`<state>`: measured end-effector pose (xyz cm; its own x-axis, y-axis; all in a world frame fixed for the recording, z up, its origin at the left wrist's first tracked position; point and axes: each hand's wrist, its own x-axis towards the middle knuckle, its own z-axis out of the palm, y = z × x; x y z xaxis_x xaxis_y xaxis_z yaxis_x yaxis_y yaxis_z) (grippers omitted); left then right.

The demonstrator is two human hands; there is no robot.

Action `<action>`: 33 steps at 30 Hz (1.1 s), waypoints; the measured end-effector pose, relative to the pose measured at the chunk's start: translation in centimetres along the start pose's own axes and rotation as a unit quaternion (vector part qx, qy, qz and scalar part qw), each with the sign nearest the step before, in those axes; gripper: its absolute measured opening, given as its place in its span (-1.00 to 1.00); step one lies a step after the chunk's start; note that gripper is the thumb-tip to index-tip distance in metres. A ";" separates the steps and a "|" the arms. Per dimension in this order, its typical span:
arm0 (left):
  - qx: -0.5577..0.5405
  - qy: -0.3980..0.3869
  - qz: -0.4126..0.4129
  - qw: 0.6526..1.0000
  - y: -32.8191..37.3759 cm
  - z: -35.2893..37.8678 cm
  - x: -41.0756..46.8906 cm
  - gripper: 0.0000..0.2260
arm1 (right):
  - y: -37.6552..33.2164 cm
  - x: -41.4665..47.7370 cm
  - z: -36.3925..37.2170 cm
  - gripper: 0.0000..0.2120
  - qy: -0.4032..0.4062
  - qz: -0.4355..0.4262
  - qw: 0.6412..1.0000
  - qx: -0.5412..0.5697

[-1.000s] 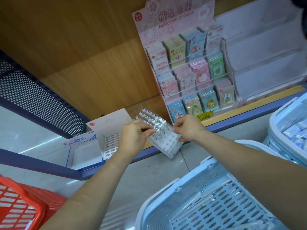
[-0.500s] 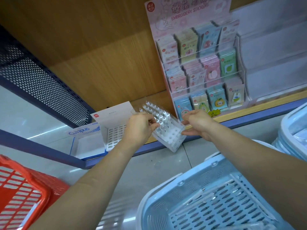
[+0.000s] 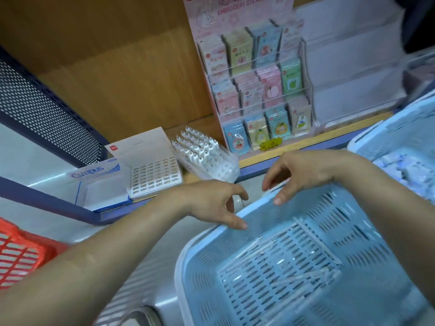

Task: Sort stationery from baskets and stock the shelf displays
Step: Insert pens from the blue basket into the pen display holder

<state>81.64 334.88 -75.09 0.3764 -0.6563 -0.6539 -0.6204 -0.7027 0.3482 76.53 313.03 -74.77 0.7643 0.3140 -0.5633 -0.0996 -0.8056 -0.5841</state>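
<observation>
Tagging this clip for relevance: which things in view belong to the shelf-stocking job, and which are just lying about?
Job: pen rack on the shelf; blue basket; loose pens in it; left hand and right hand, both empty.
Lying about: sticker display; Campus box; red basket.

A stationery shop: a pink tiered "Embroidery Stickers" display [image 3: 256, 85] on a blue-edged wooden shelf [image 3: 306, 147], a clear rack of white pens [image 3: 202, 154] left of it, a pale-blue plastic basket [image 3: 211, 290] below.

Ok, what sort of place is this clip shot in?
Most likely a stationery shop aisle: a retail rack of packaged embroidery stickers stands on a wooden shelf, beside a pen display tray and a Campus box, with a blue basket below.
</observation>
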 end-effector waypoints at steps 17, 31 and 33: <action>0.103 0.398 0.174 0.895 1.3 2.2 1.2 -0.79 | 1.2 -2.4 7.6 -0.90 0.459 -0.021 0.886 0.068; 0.062 0.111 -0.011 0.992 -1.8 12.8 7.5 -0.42 | 5.7 3.3 12.4 -0.28 0.036 0.240 0.970 0.030; 0.065 0.098 -0.018 0.993 -2.0 13.1 7.6 -0.38 | 5.8 3.6 12.5 -0.28 0.044 0.239 0.969 0.045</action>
<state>76.75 334.90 -89.56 0.5190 -0.6811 -0.5165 -0.6832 -0.6937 0.2283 70.72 315.80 -87.48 0.6675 -0.1321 -0.7328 -0.5087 -0.7996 -0.3192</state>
